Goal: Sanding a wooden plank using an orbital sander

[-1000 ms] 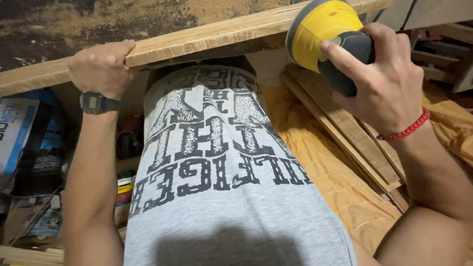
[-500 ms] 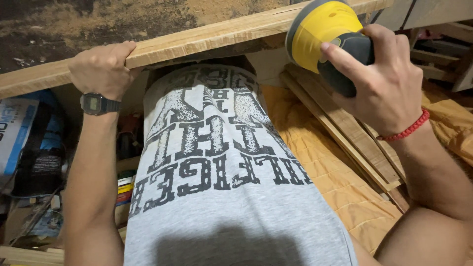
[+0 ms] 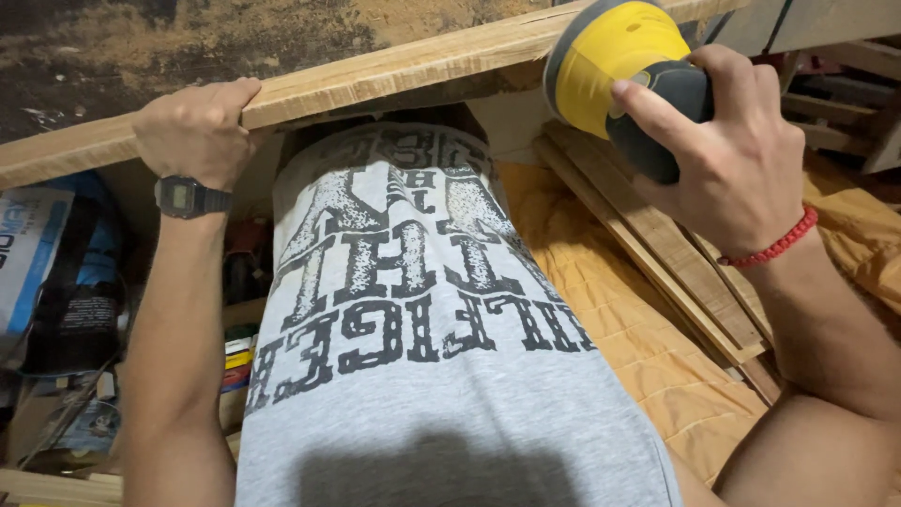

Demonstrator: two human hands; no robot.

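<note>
A: Left hand (image 3: 194,131)?

B: Clenched on the long wooden board (image 3: 375,80). Fingers curled over the top edge, thumb side lower down. Black watch (image 3: 188,197) on that wrist.

A: And the right hand (image 3: 727,160)?

B: Wrapped tight round the sander (image 3: 619,70) (yellow body, dark grey grip). First finger stretched along the grey part. Red bead bracelet (image 3: 774,246) on that wrist.

A: Where is the sander?

B: Up at the top right, pressed against the near edge of the board. Round yellow part touching the wood, tilted a bit.

A: And the board?

B: Running across the top, low on the left and higher on the right. Pale wood, rough edge. Held at one spot by the left hand, touched by the sander well apart from it, further right.

A: Behind the board?

B: Dark table top (image 3: 235,33) with sawdust all over, more of it near the middle.

A: Down below?

B: Grey shirt (image 3: 422,376) with big dark letters, right in the middle. Orange cloth (image 3: 638,357) on the right, with a few thin wooden slats (image 3: 676,272) lying on it, slanted. On the left, a blue and white bag (image 3: 38,244) and some small cluttered things, too dim to tell.
</note>
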